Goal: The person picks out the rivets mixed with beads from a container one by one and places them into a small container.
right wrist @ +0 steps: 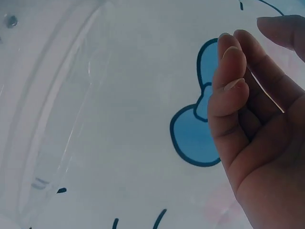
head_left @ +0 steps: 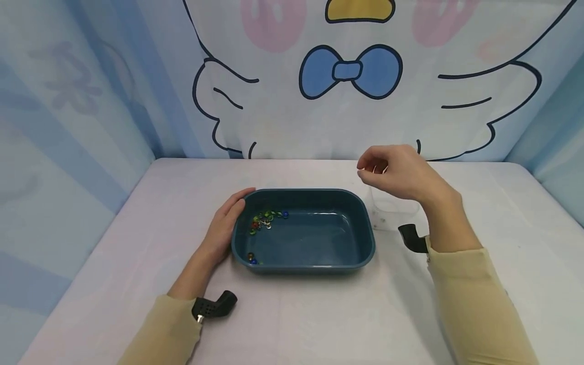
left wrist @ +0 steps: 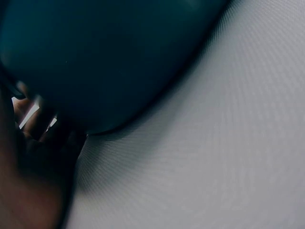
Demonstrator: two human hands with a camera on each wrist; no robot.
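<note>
Tan sleeves (head_left: 479,304) reach in from the near edge. The left hand (head_left: 223,223) rests, fingers extended, against the left side of a blue tray (head_left: 315,243) on the surface (head_left: 296,319); colourful beads (head_left: 267,215) lie inside, leftward. The right hand (head_left: 399,170), thumb apart from bent fingers, hovers above a clear container (head_left: 388,211) right of the tray.

Bin (head_left: 315,241): free from above and from near side.
Left hand (head_left: 228,215) blocks its left end, box (head_left: 394,209) its right; backdrop (head_left: 337,126) stands behind table (head_left: 292,319).
</note>
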